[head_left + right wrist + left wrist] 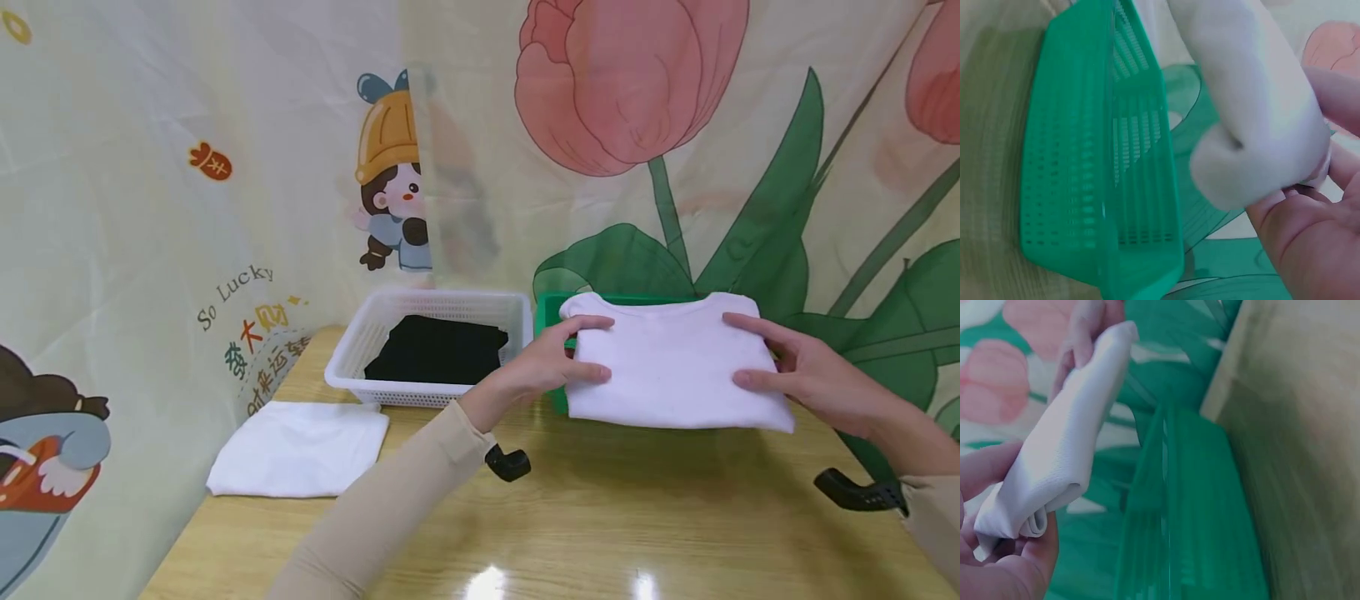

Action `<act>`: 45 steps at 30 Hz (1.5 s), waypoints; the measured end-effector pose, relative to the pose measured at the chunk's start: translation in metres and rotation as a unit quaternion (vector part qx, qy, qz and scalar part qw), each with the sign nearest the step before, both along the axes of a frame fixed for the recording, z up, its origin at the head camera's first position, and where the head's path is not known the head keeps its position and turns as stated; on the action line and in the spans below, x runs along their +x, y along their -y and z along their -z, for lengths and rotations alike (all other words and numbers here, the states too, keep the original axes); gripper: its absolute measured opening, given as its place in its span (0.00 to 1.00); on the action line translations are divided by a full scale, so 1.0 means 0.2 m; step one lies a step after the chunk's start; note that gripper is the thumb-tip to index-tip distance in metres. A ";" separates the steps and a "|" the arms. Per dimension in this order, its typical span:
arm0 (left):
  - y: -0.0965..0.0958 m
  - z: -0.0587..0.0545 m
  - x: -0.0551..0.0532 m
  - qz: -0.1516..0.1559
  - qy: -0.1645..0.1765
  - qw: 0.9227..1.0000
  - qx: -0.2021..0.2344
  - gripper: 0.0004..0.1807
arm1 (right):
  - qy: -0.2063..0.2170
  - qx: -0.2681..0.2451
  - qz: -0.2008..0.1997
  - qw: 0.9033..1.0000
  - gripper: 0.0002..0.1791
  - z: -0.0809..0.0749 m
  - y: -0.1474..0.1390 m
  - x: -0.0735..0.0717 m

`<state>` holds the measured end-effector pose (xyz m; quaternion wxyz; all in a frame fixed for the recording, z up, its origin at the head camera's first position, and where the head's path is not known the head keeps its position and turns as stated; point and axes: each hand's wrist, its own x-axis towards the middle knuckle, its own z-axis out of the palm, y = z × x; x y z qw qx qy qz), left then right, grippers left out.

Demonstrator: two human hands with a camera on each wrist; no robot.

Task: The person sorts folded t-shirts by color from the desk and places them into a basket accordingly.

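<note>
Up off the surface (600,517), by the green basket (1066,156), your left hand (551,358) and right hand (810,371) pinch both ends of a folded white shirt (675,362), while black cloth (435,350) sits inside the white basket (401,394) to its left

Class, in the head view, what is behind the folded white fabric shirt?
Behind the shirt, a green perforated plastic basket shows its far rim and left end; the shirt covers most of the rest.
</note>
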<state>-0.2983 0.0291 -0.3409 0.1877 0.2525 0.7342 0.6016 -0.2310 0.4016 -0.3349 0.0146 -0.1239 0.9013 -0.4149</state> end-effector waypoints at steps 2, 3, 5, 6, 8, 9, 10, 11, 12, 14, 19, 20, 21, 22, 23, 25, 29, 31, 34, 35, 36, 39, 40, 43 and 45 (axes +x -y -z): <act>-0.02 -0.01 -0.06 -0.012 0.009 1.000 0.001 0.36 | 0.003 0.007 -0.001 1.000 0.47 -0.01 0.00 -0.06; -0.03 -0.01 -0.09 -0.018 0.011 1.000 -0.001 0.37 | 0.007 0.008 -0.001 1.000 0.47 -0.02 0.00 -0.10; -0.05 0.00 -0.14 -0.027 0.015 1.000 0.002 0.38 | 0.019 0.008 -0.001 1.000 0.49 -0.01 -0.01 -0.16; -0.06 0.00 -0.16 -0.032 0.013 0.999 0.001 0.38 | 0.028 0.003 -0.001 1.000 0.49 -0.01 -0.01 -0.19; -0.08 0.01 -0.21 -0.042 0.005 0.999 -0.005 0.38 | 0.043 -0.003 0.001 0.999 0.50 0.01 -0.02 -0.25; -0.09 0.03 -0.23 -0.048 -0.001 0.999 -0.011 0.38 | 0.049 -0.004 0.001 0.999 0.50 0.02 -0.03 -0.28; -0.10 0.04 -0.26 -0.053 -0.008 0.998 -0.018 0.38 | 0.055 -0.007 0.002 0.998 0.51 0.03 -0.03 -0.31; -0.12 0.06 -0.28 -0.056 -0.012 0.998 -0.021 0.38 | 0.062 -0.011 0.003 0.998 0.51 0.05 -0.04 -0.33; -0.13 0.07 -0.30 -0.059 -0.016 0.998 -0.023 0.38 | 0.068 -0.016 0.003 0.998 0.51 0.06 -0.04 -0.35; -0.15 0.11 -0.33 -0.065 -0.027 0.997 -0.030 0.38 | 0.076 -0.022 0.004 0.997 0.52 0.10 -0.05 -0.39; -0.19 0.21 -0.39 -0.086 -0.051 0.993 -0.056 0.40 | 0.080 -0.020 0.013 0.997 0.52 0.20 -0.05 -0.45; -0.20 0.23 -0.39 -0.092 -0.054 0.992 -0.063 0.40 | 0.079 -0.013 0.017 0.997 0.52 0.22 -0.04 -0.46; -0.21 0.25 -0.40 -0.099 -0.054 0.991 -0.069 0.40 | 0.078 -0.007 0.020 0.997 0.52 0.23 -0.04 -0.47; -0.22 0.27 -0.41 -0.106 -0.054 0.990 -0.074 0.40 | 0.079 -0.002 0.022 0.997 0.53 0.25 -0.03 -0.47; -0.23 0.29 -0.41 -0.112 -0.051 0.989 -0.076 0.40 | 0.080 0.001 0.025 0.996 0.53 0.26 -0.03 -0.48; -0.25 0.31 -0.42 -0.127 -0.047 0.988 -0.078 0.40 | 0.084 0.011 0.032 0.996 0.53 0.28 -0.01 -0.50; -0.30 0.34 -0.44 -0.155 -0.035 0.983 -0.088 0.40 | 0.087 0.042 0.046 0.994 0.53 0.31 0.01 -0.52; -0.32 0.35 -0.44 -0.168 -0.027 0.981 -0.096 0.40 | 0.085 0.061 0.048 0.993 0.53 0.31 0.02 -0.53; -0.34 0.35 -0.45 -0.187 -0.020 0.977 -0.101 0.39 | 0.086 0.071 0.044 0.993 0.52 0.33 0.03 -0.54; -0.34 0.36 -0.45 -0.193 -0.022 0.976 -0.101 0.39 | 0.087 0.064 0.040 0.993 0.51 0.34 0.03 -0.54; -0.35 0.36 -0.45 -0.200 -0.021 0.974 -0.106 0.39 | 0.090 0.053 0.037 0.994 0.51 0.35 0.03 -0.55; -0.36 0.38 -0.47 -0.215 -0.013 0.969 -0.120 0.38 | 0.100 0.003 0.029 0.995 0.50 0.39 0.04 -0.59; -0.37 0.39 -0.48 -0.218 -0.008 0.968 -0.126 0.38 | 0.101 -0.007 0.029 0.994 0.50 0.41 0.04 -0.60; -0.39 0.42 -0.53 -0.225 0.001 0.961 -0.157 0.38 | 0.106 -0.008 0.040 0.994 0.49 0.44 0.04 -0.62; -0.40 0.45 -0.55 -0.227 -0.004 0.957 -0.180 0.38 | 0.106 0.006 0.046 0.993 0.49 0.46 0.04 -0.63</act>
